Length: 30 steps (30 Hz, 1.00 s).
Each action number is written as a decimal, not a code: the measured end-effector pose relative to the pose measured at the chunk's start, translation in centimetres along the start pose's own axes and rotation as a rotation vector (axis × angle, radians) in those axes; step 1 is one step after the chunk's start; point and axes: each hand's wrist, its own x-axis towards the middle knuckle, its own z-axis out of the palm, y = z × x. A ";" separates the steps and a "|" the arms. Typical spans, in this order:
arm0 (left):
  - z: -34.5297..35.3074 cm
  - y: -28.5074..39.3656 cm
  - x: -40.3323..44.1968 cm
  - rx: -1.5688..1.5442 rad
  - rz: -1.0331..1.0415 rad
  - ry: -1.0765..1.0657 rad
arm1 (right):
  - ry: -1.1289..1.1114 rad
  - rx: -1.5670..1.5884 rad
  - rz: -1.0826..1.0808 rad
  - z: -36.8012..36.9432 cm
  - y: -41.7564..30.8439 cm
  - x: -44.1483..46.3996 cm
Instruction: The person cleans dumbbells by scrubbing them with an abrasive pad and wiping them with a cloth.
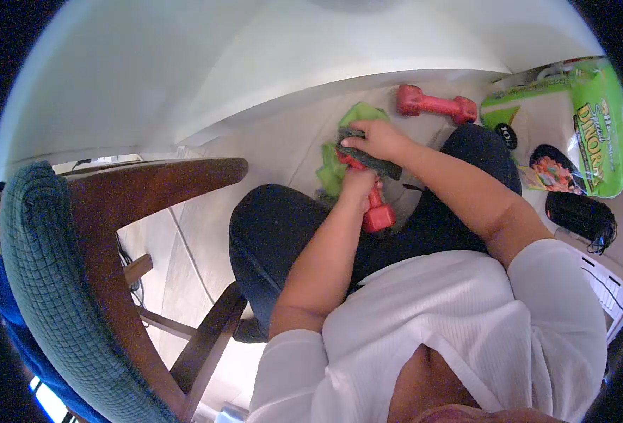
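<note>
A red dumbbell [377, 216] is held low in front of my lap, its near head showing. My left hand [362, 189] is closed round its handle. My right hand [379, 140] is closed on a dark grey cloth [376, 164], which it presses over the dumbbell's far head. Red shows between the cloth and my left hand. Beneath and beyond lies a crumpled bright green cloth [331, 173] on the floor. A second red dumbbell [435, 106] rests on the floor by the white wall, touched by neither hand.
At right stand a green and white Spanish Dinorado rice bag [604, 141] and a black item with a cord [581, 217]. A wooden chair [156, 187] with a teal cover [51, 268] is close on my left. The white wall [269, 77] curves across the far side.
</note>
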 end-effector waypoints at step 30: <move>0.3 0.5 -0.2 -0.060 -0.073 -0.032 | 0.117 -0.083 0.076 0.3 -1.3 0.0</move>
